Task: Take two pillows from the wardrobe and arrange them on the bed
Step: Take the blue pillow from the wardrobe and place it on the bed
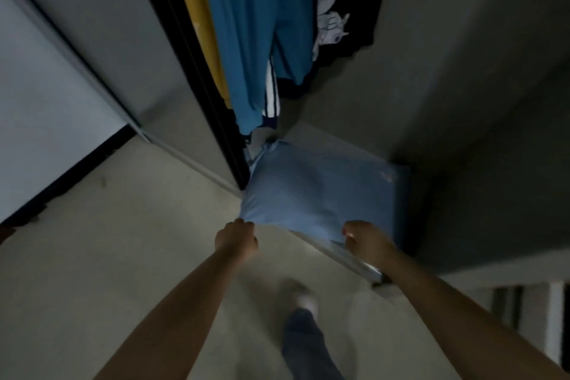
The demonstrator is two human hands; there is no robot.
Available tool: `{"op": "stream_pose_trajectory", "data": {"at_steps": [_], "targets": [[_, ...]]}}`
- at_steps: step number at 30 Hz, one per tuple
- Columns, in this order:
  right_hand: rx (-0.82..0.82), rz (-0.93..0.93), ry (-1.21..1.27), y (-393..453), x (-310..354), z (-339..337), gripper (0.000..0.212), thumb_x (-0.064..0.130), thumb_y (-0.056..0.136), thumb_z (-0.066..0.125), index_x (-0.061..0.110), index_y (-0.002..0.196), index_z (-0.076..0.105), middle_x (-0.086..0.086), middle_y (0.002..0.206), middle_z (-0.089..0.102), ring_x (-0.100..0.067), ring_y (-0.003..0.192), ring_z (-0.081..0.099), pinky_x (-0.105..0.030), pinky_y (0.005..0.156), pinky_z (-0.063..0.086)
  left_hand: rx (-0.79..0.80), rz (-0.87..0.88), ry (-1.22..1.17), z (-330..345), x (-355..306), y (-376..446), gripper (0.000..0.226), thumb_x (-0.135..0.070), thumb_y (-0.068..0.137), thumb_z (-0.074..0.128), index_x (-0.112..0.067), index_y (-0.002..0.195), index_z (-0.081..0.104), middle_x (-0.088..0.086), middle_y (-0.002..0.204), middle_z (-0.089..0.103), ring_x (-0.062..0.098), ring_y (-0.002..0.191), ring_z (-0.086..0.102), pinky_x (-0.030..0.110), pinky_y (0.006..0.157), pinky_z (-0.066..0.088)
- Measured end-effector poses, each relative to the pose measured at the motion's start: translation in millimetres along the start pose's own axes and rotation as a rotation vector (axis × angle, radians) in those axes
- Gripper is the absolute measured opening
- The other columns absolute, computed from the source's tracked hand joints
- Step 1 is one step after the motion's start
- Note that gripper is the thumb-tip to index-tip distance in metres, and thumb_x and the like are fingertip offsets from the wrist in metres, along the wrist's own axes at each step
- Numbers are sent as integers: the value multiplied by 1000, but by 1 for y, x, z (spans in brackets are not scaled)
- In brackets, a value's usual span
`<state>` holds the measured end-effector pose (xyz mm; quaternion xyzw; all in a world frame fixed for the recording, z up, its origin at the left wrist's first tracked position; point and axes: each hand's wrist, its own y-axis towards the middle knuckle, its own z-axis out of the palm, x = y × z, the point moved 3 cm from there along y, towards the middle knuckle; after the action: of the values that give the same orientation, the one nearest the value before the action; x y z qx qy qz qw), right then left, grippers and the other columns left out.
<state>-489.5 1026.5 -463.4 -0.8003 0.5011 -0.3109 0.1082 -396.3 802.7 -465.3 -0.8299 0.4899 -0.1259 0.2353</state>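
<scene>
Left hand (236,239) and right hand (365,239) each grip a near corner of the blue pillow (317,191). It lies long side left-right, poking out of the wardrobe (462,102). No readable writing anywhere.

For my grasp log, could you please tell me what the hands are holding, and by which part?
A light blue pillow at the wardrobe bottom: the left hand grips its near left corner, the right hand its near edge toward the right corner.

dim, flat indoor light leaves the wardrobe interior (462,71) in deep shadow, while the pale door panel (37,102) at left reads brightest. wide-angle distortion bends the edges. the shoe (303,296) is smeared by motion blur, and the whole frame is soft and grainy.
</scene>
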Motion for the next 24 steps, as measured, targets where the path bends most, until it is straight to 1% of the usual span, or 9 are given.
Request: {"op": "stream_pose_trajectory", "data": {"at_steps": [2, 5, 10, 12, 15, 18, 20, 22, 24], "targets": [[17, 1, -51, 47, 19, -2, 26, 11, 91, 41, 3, 111, 55, -17, 118, 61, -26, 108, 57, -29, 90, 44, 10, -25, -19, -12, 21, 42, 32, -19, 95, 40, -9, 122, 52, 12, 126, 55, 28, 116, 52, 34, 94, 46], [57, -7, -150, 113, 45, 11, 27, 14, 92, 40, 2, 111, 53, -16, 119, 60, -25, 109, 56, -30, 93, 44, 38, -36, -27, -15, 49, 102, 30, -18, 94, 39, -8, 120, 52, 12, 124, 55, 28, 114, 53, 34, 92, 46], [150, 14, -242, 197, 59, 70, 29, 18, 91, 42, 6, 117, 48, -13, 124, 56, -28, 114, 51, -36, 95, 44, 129, 18, 43, 14, 90, 195, 28, -17, 93, 42, -6, 117, 53, 15, 121, 56, 30, 112, 54, 35, 89, 48], [188, 60, -266, 223, 57, 99, 30, 21, 91, 43, 7, 118, 47, -13, 123, 55, -30, 113, 50, -37, 94, 43, 183, 18, 50, 36, 102, 231, 29, -18, 94, 43, -5, 118, 51, 16, 123, 55, 31, 113, 53, 36, 89, 48], [172, 135, -317, 257, 46, 147, 31, 27, 90, 47, 9, 116, 48, -12, 121, 55, -30, 112, 49, -38, 92, 42, 246, 7, 59, 84, 115, 275, 31, -20, 94, 45, -4, 120, 49, 17, 125, 54, 32, 115, 53, 37, 89, 48], [111, 193, -372, 293, 26, 196, 34, 31, 88, 51, 9, 113, 49, -12, 120, 54, -30, 112, 48, -39, 92, 41, 276, -6, 55, 142, 117, 311, 34, -24, 93, 48, -3, 120, 49, 17, 126, 55, 32, 116, 53, 38, 89, 49], [77, 213, -414, 318, 10, 230, 38, 32, 87, 54, 8, 116, 47, -12, 124, 52, -30, 116, 45, -41, 97, 38, 294, -33, 49, 184, 114, 332, 39, -29, 92, 52, -3, 122, 47, 17, 128, 54, 32, 119, 51, 39, 93, 47], [40, 228, -425, 343, -3, 267, 49, 32, 86, 56, 8, 125, 39, -14, 135, 43, -32, 125, 38, -45, 104, 33, 282, -72, 47, 225, 111, 357, 45, -32, 91, 56, -3, 124, 45, 17, 129, 53, 32, 121, 49, 40, 96, 46], [46, 256, -423, 368, -15, 305, 74, 35, 84, 59, 12, 140, 17, -16, 153, 16, -34, 139, 17, -50, 113, 23, 250, -123, 27, 265, 108, 384, 56, -35, 87, 61, -3, 129, 39, 17, 132, 48, 32, 124, 45, 41, 97, 45]]}}
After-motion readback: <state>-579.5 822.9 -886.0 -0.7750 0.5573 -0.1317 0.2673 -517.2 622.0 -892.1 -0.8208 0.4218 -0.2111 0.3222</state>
